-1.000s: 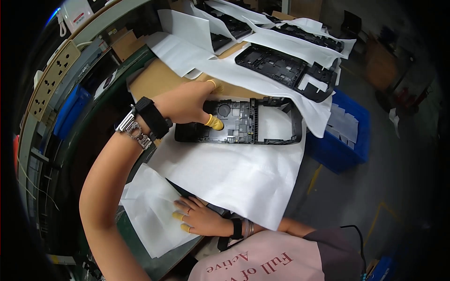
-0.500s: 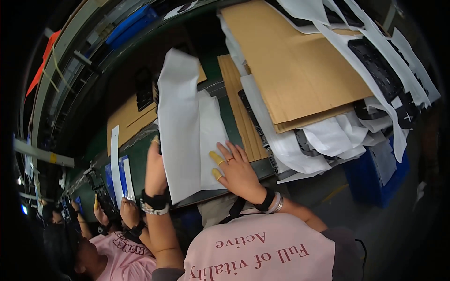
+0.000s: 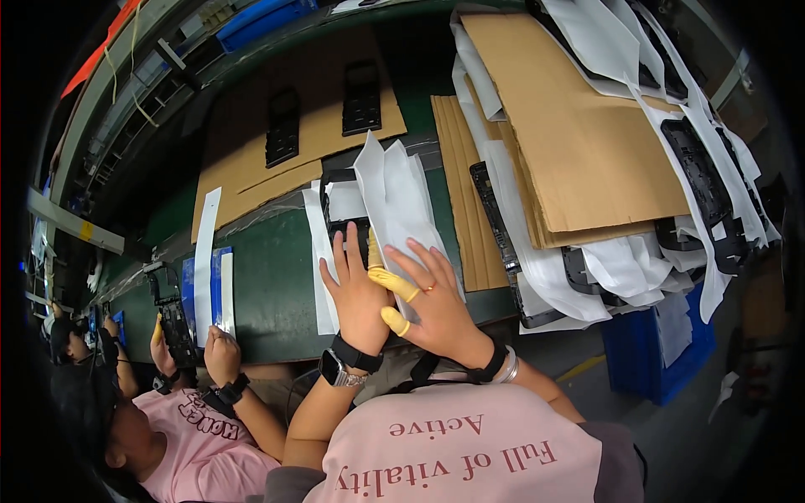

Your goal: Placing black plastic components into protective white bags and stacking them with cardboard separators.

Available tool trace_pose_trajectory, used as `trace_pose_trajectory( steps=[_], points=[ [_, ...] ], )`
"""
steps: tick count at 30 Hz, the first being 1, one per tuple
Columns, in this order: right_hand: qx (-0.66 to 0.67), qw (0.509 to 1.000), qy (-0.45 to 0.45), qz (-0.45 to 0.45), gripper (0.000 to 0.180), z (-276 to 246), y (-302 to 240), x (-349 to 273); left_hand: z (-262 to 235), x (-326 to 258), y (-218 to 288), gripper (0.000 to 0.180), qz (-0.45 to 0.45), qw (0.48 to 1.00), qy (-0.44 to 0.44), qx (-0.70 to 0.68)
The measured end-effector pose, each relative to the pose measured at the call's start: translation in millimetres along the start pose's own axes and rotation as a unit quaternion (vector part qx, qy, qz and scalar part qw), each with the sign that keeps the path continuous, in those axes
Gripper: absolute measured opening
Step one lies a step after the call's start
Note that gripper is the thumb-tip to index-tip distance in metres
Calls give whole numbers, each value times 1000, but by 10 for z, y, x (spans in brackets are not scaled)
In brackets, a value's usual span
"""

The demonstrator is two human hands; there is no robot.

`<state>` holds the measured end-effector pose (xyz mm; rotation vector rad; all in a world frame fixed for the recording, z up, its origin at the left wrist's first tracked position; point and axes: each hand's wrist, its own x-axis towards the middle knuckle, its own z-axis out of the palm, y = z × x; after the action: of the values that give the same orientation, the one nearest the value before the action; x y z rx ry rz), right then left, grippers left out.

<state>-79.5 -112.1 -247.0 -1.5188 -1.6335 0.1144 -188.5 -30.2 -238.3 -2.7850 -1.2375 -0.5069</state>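
Note:
A white foam sheet (image 3: 394, 189) lies folded over a black plastic part (image 3: 342, 225) on the green bench (image 3: 264, 281) in front of me. My left hand (image 3: 356, 293), with a watch on the wrist, holds the sheet's left fold, its thumb in a yellow finger cot against the fold. My right hand (image 3: 432, 302), with a ring and yellow cots on thumb and forefinger, lies flat with spread fingers on the sheet's lower part. The two hands touch. Most of the black part is hidden under the sheet.
A stack of black parts (image 3: 537, 277) layered with white sheets and brown cardboard (image 3: 570, 126) fills the right. A blue bin (image 3: 662, 352) stands below it. A person at the lower left holds another black part (image 3: 176, 331). Two black parts (image 3: 362, 96) lie on cardboard farther back.
My view has swung from the stack of parts to the bench. Both hands have come together on the folded white sheet; half a second ago the left hand was apart at its edge.

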Motion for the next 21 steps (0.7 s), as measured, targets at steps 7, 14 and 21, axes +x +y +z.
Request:
trace_pose_trajectory(
  steps=[7, 14, 21],
  points=[
    [-11, 990, 59, 126, 30, 30, 230, -63, -11, -12, -82, 40, 59, 993, -87, -48],
    [-136, 985, -16, 106, 41, 23, 226, -157, -91, -139, -408, 86, -167, 967, -14, -190],
    [-144, 985, -61, 67, 40, 165, 280, -248, -16, -185, -943, 42, -220, 926, -111, -286]
  ],
)
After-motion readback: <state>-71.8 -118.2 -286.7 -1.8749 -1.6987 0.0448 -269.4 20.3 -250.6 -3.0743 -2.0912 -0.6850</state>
